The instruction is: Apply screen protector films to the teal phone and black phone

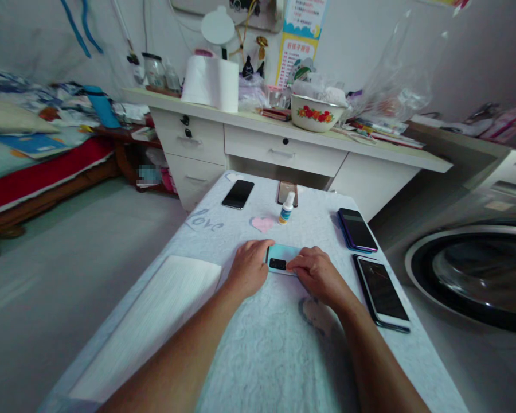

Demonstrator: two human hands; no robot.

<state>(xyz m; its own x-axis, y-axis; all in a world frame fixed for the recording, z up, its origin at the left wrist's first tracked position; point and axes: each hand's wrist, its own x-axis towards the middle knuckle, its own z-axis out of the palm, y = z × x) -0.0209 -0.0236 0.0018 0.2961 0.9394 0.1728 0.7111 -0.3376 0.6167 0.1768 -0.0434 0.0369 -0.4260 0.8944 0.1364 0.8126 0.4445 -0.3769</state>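
A light blue smartphone (284,252) lies back side up on the cloth in front of me, its black camera block (277,264) showing. My left hand (251,265) grips its left end, fingers closed over the edge. On the right end is my right hand (313,269), with curled fingers pressed together and fingertips touching the camera block. Whatever may be under those fingers is hidden. A small white spray bottle (286,209) with a blue and yellow label stands upright beyond the phone. Behind it lies a gold-toned phone (282,188), partly covered by the bottle.
A black phone (238,194) lies at the table's far left. Stacked phones (358,230) and a white-framed phone (382,289) line the right edge. White folded paper or cloth (172,304) lies left. A drawer desk (258,140) stands behind, a washing machine (477,229) at right.
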